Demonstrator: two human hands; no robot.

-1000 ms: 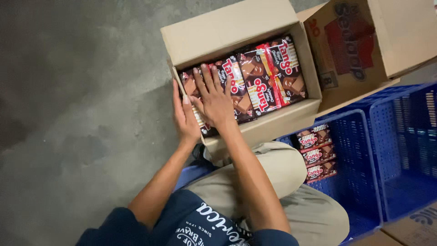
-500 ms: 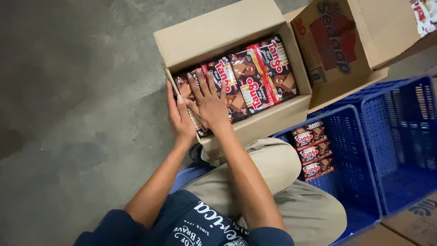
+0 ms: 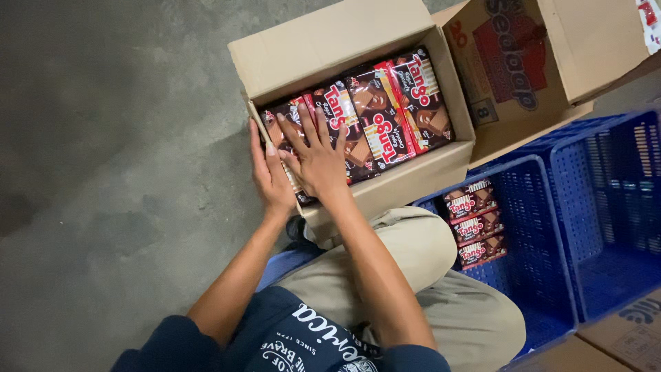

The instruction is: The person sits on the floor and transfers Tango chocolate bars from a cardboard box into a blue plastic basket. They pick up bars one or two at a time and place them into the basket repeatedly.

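An open cardboard box (image 3: 323,48) stands on the floor, filled with several red and brown snack packs (image 3: 396,110) lying flat. My right hand (image 3: 318,155) lies palm down with spread fingers on the packs at the box's left end. My left hand (image 3: 270,176) presses against the outer left wall of the box, fingers along its edge. Neither hand grips anything. I sit with my knees in khaki trousers (image 3: 413,248) right below the box.
A blue plastic crate (image 3: 544,255) at the right holds three more snack packs (image 3: 474,222). A second blue crate (image 3: 620,207) stands beside it. Another printed cardboard box (image 3: 523,69) lies open at the upper right. Bare grey concrete floor (image 3: 103,172) spreads to the left.
The view has shifted slightly, so the box sits a little lower and to the left. Both hands stay on the box's left end, the right palm pressing the packs.
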